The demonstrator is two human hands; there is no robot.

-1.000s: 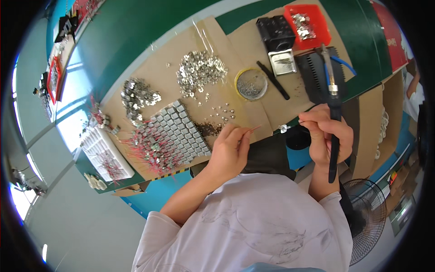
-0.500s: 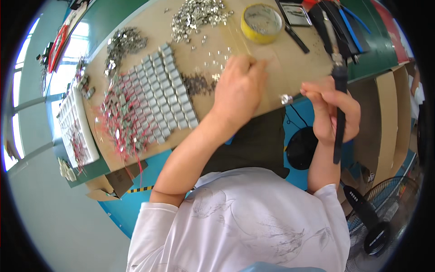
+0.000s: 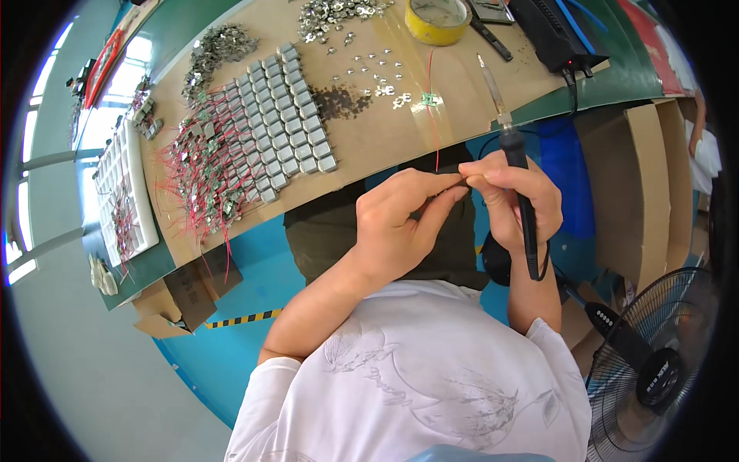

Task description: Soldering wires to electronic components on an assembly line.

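Observation:
My right hand is wrapped round a soldering iron, its tip pointing away over the worktable. The thumb and forefinger of my right hand also meet the pinched fingertips of my left hand, just off the table's near edge. Whatever lies between the fingertips is too small and covered to make out. Beyond them, a small green circuit board rests on clear tape on the table, along with a thin red wire. Small silvery metal pieces are scattered to its left.
Rows of grey blocks with tangled red wires fill the left. A yellow tape roll, a metal heap and a black soldering station stand at the back. Cardboard and a fan are at right.
My left hand has drawn back from the tabletop to meet my right fingertips. The right hand with the iron has shifted left. The green board and red wire now show on the tape.

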